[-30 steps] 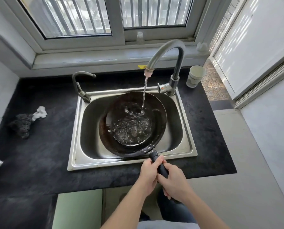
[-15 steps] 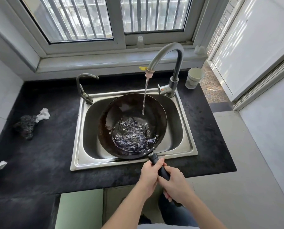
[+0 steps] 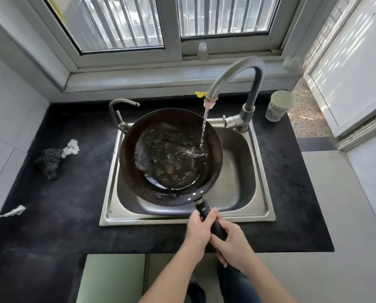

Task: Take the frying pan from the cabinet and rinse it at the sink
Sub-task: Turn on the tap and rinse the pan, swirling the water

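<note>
Two hands: left hand (image 3: 199,228) and right hand (image 3: 233,246) both wrapped around the black handle (image 3: 211,221), left nearer the pan, right behind it.
Frying pan (image 3: 139,182): held over the sink (image 3: 257,171), filling its left and middle; its left edge overlaps the sink's left rim.
Open room: bare basin to the right of the pan; dark counter (image 3: 73,215) wide on the left, narrower on the right.
Pan contents: shallow water pooled on the bottom.
Tap (image 3: 237,73): stream running, landing on the pan's right inner side.
Small tap (image 3: 119,110): at the sink's back left corner, just beside the pan rim.
Cup (image 3: 279,106): upright on the counter, right of the tap base; contents cannot be told.
Counter left: dark scrubber (image 3: 49,158) touching a white scrap (image 3: 71,147); another white scrap (image 3: 14,212) near the edge.
</note>
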Action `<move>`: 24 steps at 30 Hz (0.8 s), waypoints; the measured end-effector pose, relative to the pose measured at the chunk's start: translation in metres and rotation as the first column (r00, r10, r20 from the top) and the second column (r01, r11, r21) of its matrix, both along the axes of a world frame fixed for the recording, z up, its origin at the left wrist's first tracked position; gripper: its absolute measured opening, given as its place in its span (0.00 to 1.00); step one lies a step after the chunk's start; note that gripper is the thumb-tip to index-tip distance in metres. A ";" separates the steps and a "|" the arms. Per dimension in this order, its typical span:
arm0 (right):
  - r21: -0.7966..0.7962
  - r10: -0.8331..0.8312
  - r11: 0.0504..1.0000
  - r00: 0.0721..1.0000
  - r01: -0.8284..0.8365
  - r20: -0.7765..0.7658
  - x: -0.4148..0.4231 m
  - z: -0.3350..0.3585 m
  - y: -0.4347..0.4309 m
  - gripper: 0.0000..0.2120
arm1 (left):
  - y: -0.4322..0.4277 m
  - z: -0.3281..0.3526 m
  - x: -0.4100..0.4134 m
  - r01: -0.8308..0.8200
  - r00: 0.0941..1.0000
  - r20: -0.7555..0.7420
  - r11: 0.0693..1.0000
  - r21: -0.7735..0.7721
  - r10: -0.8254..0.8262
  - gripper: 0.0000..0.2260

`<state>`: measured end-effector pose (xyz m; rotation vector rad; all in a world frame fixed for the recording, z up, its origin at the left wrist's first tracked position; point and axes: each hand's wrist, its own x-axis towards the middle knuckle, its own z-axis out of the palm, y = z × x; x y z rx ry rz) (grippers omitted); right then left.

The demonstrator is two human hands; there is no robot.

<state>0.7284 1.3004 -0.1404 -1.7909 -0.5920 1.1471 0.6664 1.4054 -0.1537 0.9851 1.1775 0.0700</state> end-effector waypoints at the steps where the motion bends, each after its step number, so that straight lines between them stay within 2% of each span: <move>1: 0.005 0.006 1.000 1.000 -0.006 -0.003 -0.001 -0.002 -0.001 0.06 | 0.000 -0.002 -0.002 0.002 1.000 0.000 1.000 0.000 -0.002 0.16; 10: 0.027 -0.051 0.998 0.996 0.053 -0.068 -0.015 -0.003 -0.007 0.10 | -0.005 0.002 -0.009 0.042 0.999 -0.024 0.998 0.048 -0.041 0.09; 16: 0.049 -0.086 0.994 0.987 0.094 -0.138 0.000 -0.004 -0.002 0.05 | -0.001 0.000 0.007 0.058 0.996 -0.071 0.995 0.082 -0.052 0.12; 24: 0.099 -0.071 0.991 0.977 0.093 -0.203 -0.008 -0.010 0.018 0.07 | 0.014 -0.002 -0.001 0.014 0.995 -0.102 0.992 0.122 -0.002 0.11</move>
